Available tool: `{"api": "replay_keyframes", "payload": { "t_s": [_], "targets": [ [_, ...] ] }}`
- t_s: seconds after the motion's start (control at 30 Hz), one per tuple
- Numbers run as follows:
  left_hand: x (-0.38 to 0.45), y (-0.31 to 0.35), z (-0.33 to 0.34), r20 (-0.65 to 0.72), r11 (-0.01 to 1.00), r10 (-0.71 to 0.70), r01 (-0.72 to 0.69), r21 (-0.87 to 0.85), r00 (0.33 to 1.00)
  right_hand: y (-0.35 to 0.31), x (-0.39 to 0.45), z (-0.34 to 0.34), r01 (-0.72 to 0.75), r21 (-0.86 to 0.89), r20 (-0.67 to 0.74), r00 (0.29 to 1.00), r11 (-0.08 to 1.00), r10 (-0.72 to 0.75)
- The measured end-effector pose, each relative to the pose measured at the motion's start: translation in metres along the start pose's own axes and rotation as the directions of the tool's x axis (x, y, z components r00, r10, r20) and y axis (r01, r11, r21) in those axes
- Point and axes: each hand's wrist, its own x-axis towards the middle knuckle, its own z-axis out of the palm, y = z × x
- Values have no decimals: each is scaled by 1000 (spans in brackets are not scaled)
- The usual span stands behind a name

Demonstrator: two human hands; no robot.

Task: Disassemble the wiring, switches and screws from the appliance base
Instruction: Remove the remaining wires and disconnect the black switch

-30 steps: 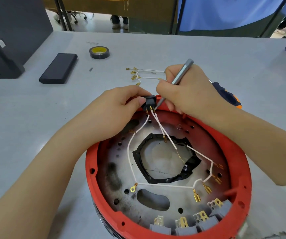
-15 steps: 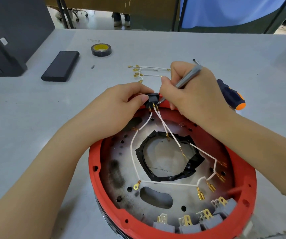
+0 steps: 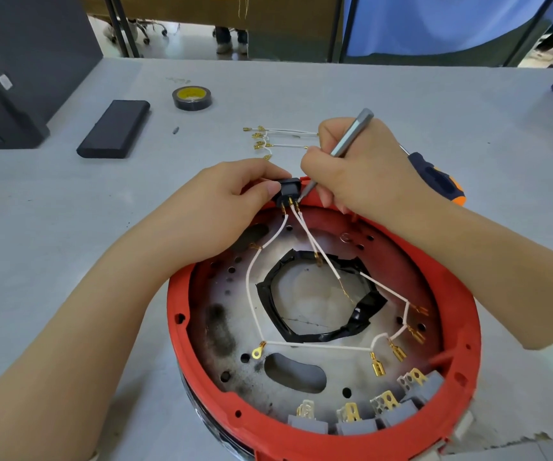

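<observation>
The round red appliance base [image 3: 182, 331] lies open side up on the grey table. At its far rim my left hand [image 3: 232, 197] pinches a small black switch [image 3: 289, 191] between thumb and fingers. White wires [image 3: 252, 284] with brass terminals run from the switch across the metal plate. My right hand [image 3: 351, 171] grips a thin grey metal tool [image 3: 351, 133], its tip touching the right side of the switch. Several grey switches [image 3: 355, 425] with brass tabs sit along the near rim.
Loose white wires with brass ends [image 3: 275, 139] lie beyond my hands. A screwdriver with a black-orange handle [image 3: 438, 176] lies at the right. A roll of black tape [image 3: 191, 98], a flat black case [image 3: 113, 129], a small screw [image 3: 175, 130] and a dark box [image 3: 12, 68] stand far left.
Both hands have stayed at the switch. The grey tool has tilted more upright, its tip staying at the switch. The view has shifted slightly.
</observation>
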Motion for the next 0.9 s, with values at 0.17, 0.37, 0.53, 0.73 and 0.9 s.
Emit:
{"api": "replay_keyframes", "payload": {
  "t_s": [0.17, 0.37, 0.53, 0.73, 0.9],
  "targets": [
    [1, -1, 0, 2, 1000, -4, 4, 5, 1000, -2, 1, -3, -11, 14, 6, 1000, 1000, 11],
    [0, 0, 0, 5, 1000, 2, -2, 0, 1000, 4, -1, 0, 41, 9, -46, 998, 999, -41],
    [0, -1, 1, -3, 1000, -3, 3, -16, 1000, 6, -6, 3, 121, -83, -53, 991, 989, -125],
    [0, -1, 0, -3, 1000, -3, 3, 0, 1000, 3, -16, 6, 224, -334, -89, 960, 916, -267],
    [1, -2, 0, -9, 1000, -7, 7, 12, 1000, 1, -5, 4, 109, -103, -36, 993, 989, -113]
  ]
}}
